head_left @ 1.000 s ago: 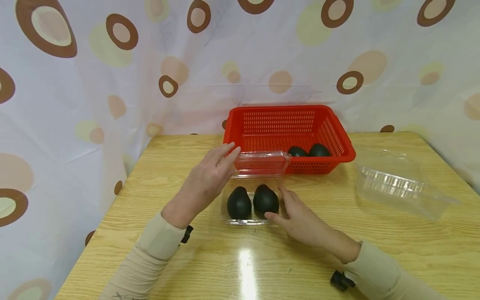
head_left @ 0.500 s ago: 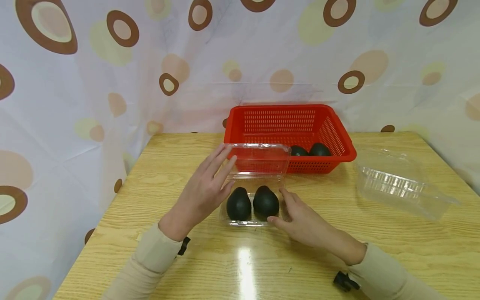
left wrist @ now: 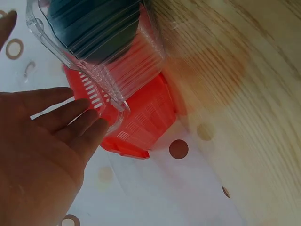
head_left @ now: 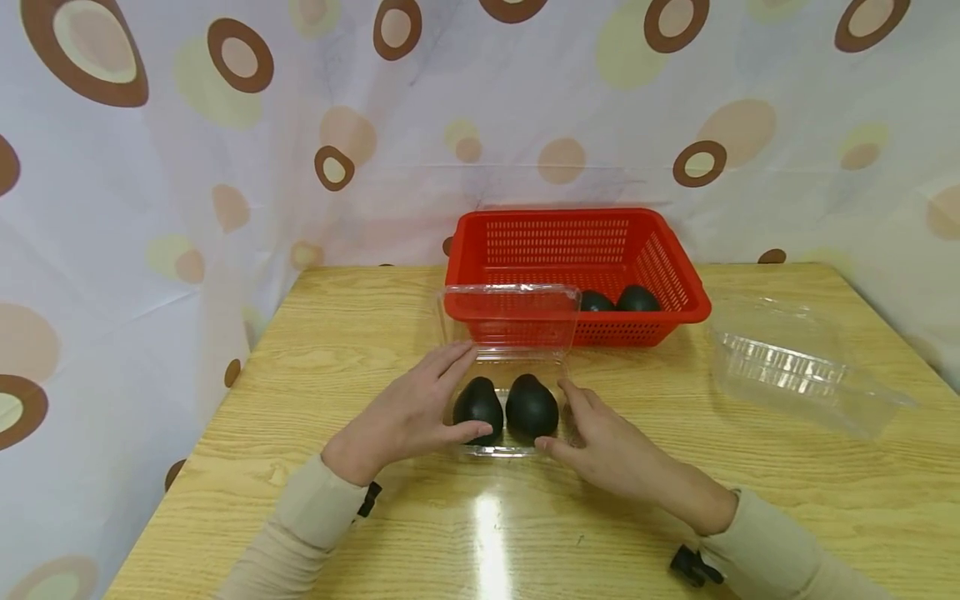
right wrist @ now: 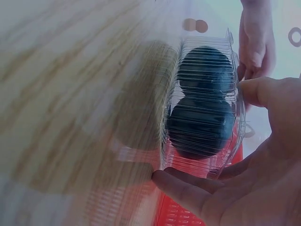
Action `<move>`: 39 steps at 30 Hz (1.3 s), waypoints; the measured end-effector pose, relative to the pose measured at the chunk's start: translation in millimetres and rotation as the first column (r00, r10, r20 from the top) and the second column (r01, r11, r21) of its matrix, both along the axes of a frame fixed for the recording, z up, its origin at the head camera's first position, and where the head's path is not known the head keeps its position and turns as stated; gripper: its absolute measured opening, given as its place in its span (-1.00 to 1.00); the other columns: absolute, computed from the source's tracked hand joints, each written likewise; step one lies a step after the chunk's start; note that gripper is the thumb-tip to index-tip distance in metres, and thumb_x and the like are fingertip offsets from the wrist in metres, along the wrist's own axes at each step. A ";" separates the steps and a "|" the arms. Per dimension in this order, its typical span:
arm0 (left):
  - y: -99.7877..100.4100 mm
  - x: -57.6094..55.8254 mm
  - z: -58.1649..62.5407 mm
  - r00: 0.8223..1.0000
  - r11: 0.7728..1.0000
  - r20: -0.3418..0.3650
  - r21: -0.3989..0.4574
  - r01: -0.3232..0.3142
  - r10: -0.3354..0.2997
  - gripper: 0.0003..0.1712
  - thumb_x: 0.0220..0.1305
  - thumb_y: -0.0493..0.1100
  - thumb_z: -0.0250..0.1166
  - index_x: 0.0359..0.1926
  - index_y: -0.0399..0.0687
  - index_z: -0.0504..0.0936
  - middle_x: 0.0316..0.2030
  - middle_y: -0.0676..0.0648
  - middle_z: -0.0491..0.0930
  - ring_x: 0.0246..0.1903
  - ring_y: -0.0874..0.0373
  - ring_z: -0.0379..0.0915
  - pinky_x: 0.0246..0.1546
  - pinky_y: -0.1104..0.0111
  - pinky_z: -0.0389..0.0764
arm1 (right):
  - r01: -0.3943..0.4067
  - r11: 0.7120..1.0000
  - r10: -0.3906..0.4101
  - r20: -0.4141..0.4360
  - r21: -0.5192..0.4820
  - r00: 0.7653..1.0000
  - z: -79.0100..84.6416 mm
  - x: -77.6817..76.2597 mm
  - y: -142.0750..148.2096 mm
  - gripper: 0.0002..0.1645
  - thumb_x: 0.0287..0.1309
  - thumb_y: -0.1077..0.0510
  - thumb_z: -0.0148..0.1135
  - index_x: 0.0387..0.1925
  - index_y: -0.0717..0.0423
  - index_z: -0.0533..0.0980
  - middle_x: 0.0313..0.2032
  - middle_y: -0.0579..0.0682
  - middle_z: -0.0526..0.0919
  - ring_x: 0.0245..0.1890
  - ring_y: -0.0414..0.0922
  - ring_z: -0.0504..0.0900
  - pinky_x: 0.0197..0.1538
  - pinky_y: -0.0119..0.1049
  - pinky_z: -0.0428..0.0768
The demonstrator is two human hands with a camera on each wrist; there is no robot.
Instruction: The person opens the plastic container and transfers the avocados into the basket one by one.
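It looks like a screened-off indoor corner, the kind of room unclear: a spotted curtain hangs behind and beside a wooden bench.

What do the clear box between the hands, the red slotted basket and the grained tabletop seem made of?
Clear rectangular box: probably thin, glossy plastic, given its transparency and bright glints. Red slotted basket: likely smooth moulded plastic, evenly coloured with regular slots. Yellowish grained tabletop: wood or laminate, I can't tell; its reflection suggests gloss.
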State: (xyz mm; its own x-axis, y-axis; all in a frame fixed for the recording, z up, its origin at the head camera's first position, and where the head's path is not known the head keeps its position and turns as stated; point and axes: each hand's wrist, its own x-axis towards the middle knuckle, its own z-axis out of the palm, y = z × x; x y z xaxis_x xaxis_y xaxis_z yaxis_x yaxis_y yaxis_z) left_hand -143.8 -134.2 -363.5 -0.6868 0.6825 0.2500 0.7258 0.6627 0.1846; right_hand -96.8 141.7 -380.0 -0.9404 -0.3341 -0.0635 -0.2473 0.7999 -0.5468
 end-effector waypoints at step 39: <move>7.3 -4.2 -0.5 0.947 0.995 0.310 -0.075 -0.059 0.079 0.29 -0.06 0.43 0.45 0.50 -0.21 0.16 0.53 -0.18 0.09 0.54 -0.03 -0.06 0.50 0.15 0.15 | -0.138 0.988 0.154 -0.359 0.070 0.920 13.4 -5.9 -24.9 -0.29 0.24 -0.02 0.32 0.33 0.19 0.37 0.24 0.15 0.46 0.19 0.08 0.53 0.15 0.04 0.60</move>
State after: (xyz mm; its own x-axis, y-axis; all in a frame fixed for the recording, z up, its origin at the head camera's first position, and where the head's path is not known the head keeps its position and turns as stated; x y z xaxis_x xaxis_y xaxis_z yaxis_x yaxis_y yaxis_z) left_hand -148.0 -126.9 -364.0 -0.7694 0.6382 -0.0275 0.5905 0.7271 0.3502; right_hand -102.7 116.8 -366.6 -0.8425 -0.4742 0.2556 -0.5383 0.7600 -0.3642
